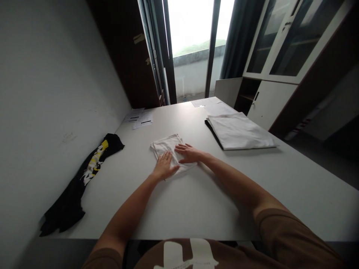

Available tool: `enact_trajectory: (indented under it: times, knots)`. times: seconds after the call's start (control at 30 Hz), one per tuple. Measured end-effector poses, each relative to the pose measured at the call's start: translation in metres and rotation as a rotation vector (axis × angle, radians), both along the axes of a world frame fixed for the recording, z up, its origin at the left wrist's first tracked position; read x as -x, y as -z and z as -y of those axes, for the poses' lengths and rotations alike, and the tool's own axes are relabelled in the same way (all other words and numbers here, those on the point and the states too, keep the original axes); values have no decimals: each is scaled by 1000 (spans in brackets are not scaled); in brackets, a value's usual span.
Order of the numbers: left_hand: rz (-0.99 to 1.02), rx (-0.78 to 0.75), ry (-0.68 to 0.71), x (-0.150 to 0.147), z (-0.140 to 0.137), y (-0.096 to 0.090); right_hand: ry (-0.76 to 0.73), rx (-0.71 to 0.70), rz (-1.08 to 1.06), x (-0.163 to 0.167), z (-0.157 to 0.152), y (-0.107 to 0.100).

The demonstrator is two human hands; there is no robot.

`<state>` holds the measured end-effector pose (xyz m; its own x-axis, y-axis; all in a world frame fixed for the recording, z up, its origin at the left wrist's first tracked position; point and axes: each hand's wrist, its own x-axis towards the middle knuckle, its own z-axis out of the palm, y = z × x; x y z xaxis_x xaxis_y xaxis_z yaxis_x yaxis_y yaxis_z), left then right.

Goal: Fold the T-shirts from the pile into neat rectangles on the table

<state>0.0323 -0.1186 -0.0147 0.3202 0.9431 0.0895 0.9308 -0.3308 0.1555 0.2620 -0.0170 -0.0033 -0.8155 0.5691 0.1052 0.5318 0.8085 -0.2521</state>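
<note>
A white folded cloth (167, 143), perhaps a garment, lies flat in the middle of the white table (179, 209). Across its near left part rests my left hand (165, 166), palm down with the fingers stretched out. My right hand (188, 153) lies flat on the cloth's right side, fingers spread and pointing left. Both hands press on top of the fabric and grasp nothing. The parts of the cloth under my palms are hidden.
Larger folded white fabric (241, 130) lies on something black at the right. A black garment with a yellow and white print (95, 160) lies along the left wall. Printed papers (138, 117) sit at the far left, more sheets (215, 106) at the far edge. A cabinet (269, 101) stands beyond.
</note>
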Motion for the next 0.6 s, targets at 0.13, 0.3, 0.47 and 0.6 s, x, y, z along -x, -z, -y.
enact_trajectory:
  times: [0.13,0.3,0.47,0.6]
  knots:
    - [11,19,32,10,-5,-6,158,-35,-23,17,12,3]
    - [21,6,49,20,-7,-8,168,-43,-6,24,14,5]
    - [26,-29,51,14,-4,-3,76,37,75,8,5,-2]
    - [17,-18,66,14,-6,0,46,45,120,4,8,-10]
